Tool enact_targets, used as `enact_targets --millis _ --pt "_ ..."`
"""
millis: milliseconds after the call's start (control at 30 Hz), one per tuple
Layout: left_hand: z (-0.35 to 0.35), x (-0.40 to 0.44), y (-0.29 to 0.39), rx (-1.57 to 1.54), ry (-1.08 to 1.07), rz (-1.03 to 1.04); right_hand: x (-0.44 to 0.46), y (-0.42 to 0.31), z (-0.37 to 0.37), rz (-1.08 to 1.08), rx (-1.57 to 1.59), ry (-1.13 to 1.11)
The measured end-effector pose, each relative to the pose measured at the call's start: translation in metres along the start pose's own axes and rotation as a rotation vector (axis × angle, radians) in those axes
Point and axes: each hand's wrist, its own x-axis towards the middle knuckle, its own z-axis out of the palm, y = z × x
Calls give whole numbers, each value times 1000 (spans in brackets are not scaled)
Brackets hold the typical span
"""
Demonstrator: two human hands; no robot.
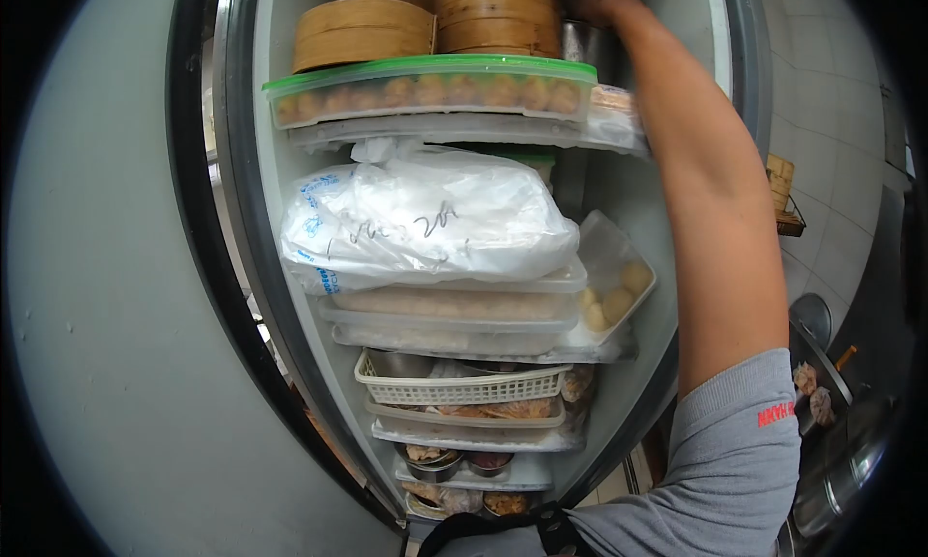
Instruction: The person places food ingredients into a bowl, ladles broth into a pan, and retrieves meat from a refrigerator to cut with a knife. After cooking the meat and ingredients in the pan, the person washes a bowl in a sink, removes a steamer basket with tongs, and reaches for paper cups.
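My right arm, in a grey sleeve, reaches up into an open fridge. At the top edge of the view my right hand [592, 1] is dark and partly cut off, beside round bamboo steamers [498, 16] and just above a metal container [583, 43]. Its fingers cannot be made out. A separate bamboo steamer [362, 33] sits to the left. Under them lies a clear box with a green lid [435, 91], filled with round brownish items. My left hand is out of view.
Below are a white plastic bag [435, 219], stacked clear trays [454, 311], a tilted container with pale balls [617, 291], a white basket [459, 385] and metal bowls [433, 464]. The fridge door [106, 296] fills the left side; metal pots stand at the right.
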Motion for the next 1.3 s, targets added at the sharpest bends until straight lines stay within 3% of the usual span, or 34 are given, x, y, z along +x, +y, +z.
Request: enact_targets --millis 100,200,400,500,600,800,933,1067,1133,1167,1233,1300 --pt "0 1 0 0 3 2 -4 -5 5 331 23 65" --pt "0 1 1 1 8 7 -11 -17 -8 453 -3 99" --pt "0 -1 -3 -4 13 16 -3 1 14 629 -37 490" --pt "3 -1 -7 -6 17 21 -14 -14 -13 766 148 468" --pt "4 1 -12 -3 20 31 -46 -60 -71 710 81 396" --pt "11 2 -29 2 35 48 -47 -41 -78 586 -105 632" --pt "33 -6 -50 -32 78 97 -66 -62 -123 495 -133 744" --pt "41 -42 -46 -208 259 358 -137 -120 -196 411 114 692" --pt "18 -114 -6 -501 455 578 -185 -167 -229 530 189 549" --pt "4 -158 13 -606 549 669 -219 -141 -215 467 33 330" --pt "-2 -212 22 -826 569 840 -291 -204 -227 566 399 291" --pt "-16 -273 21 -700 841 1170 -371 -241 -210 504 579 179"
